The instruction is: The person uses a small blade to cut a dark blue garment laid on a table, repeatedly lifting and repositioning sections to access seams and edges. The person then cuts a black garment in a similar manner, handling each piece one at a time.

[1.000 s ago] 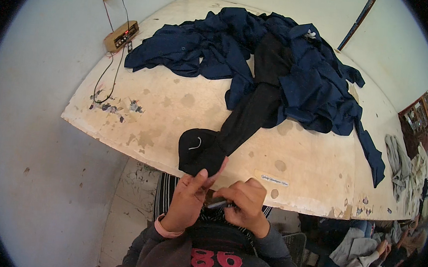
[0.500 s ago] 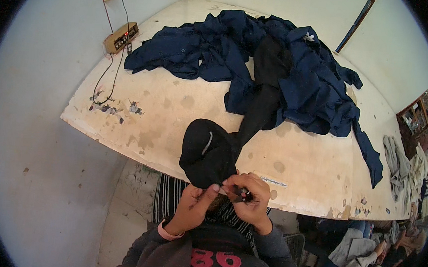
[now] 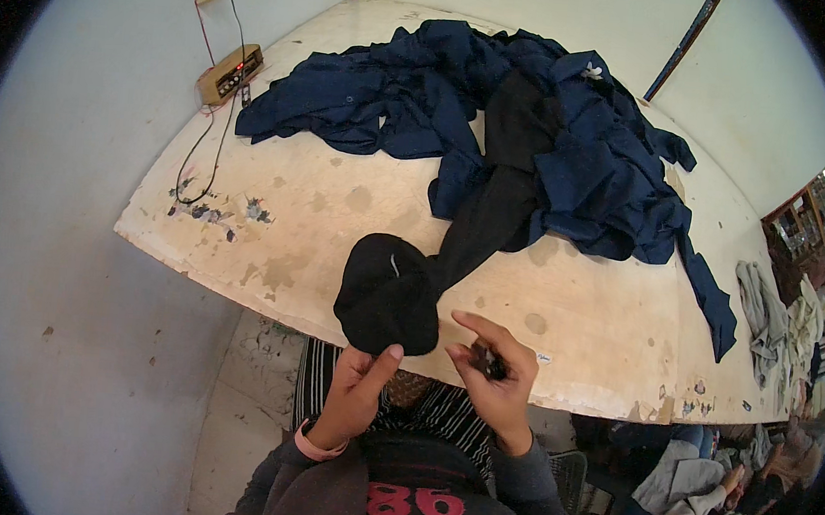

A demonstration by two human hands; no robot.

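My left hand [image 3: 357, 395] pinches the near edge of a black cloth garment [image 3: 385, 303] between thumb and fingers. The rounded end of this garment lies at the table's front edge and bears a short pale streak. From there a long black strip of it runs back onto a heap of navy garments [image 3: 604, 190]. Just right of the black cloth, and apart from it, is my right hand [image 3: 500, 378]. It holds a small dark tool [image 3: 488, 361] in its palm, mostly hidden by the fingers; its thumb and forefinger are spread apart.
The pale, stained table [image 3: 608, 338] fills the middle. A small box with a red light [image 3: 231, 74] and hanging cables sits at its left edge by the wall. A small white label [image 3: 544, 359] lies beside my right hand. Other people and piled clothes [image 3: 763, 306] are at the right.
My right hand has moved off the black cloth, rightward and slightly up, and its thumb and forefinger have parted. My left hand still pinches the cloth, which has shifted a little left.
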